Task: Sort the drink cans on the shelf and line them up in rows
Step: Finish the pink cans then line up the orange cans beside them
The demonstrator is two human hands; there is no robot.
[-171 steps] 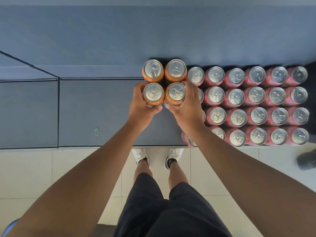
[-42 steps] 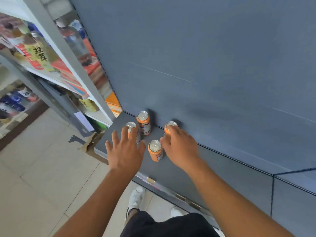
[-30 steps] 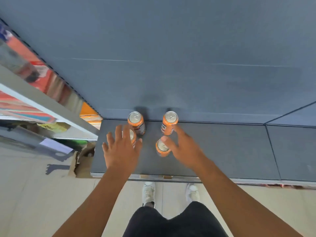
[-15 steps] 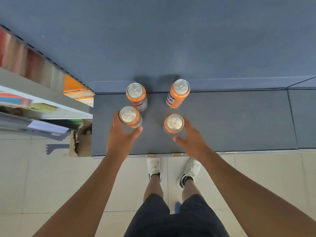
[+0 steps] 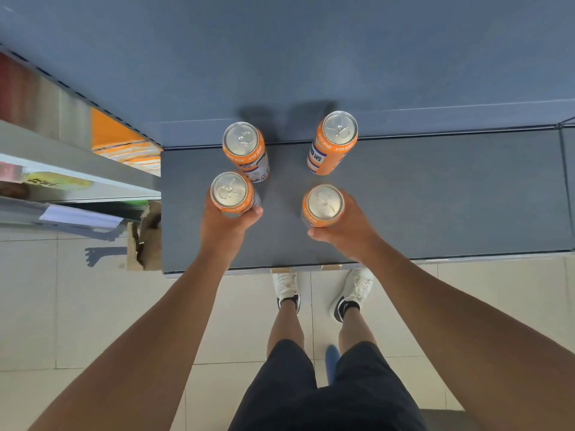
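Dark grey matte shelf (image 5: 435,197) over pale tiled floor (image 5: 93,306); left hand (image 5: 228,227) fingers wrap left orange aluminium can (image 5: 230,192), right hand (image 5: 347,233) fingers wrap right orange aluminium can (image 5: 325,205).

A matte dark grey shelf board (image 5: 451,197) is the landmark. Behind it rises a plain blue-grey back panel (image 5: 311,51). To its left stands a pale metal shelving unit (image 5: 71,169) holding blurred, colourful packets, orange and yellow among them. At its left front corner sits torn brown cardboard (image 5: 144,241). Below its front edge lie glossy beige floor tiles (image 5: 62,321) — evenly lit.
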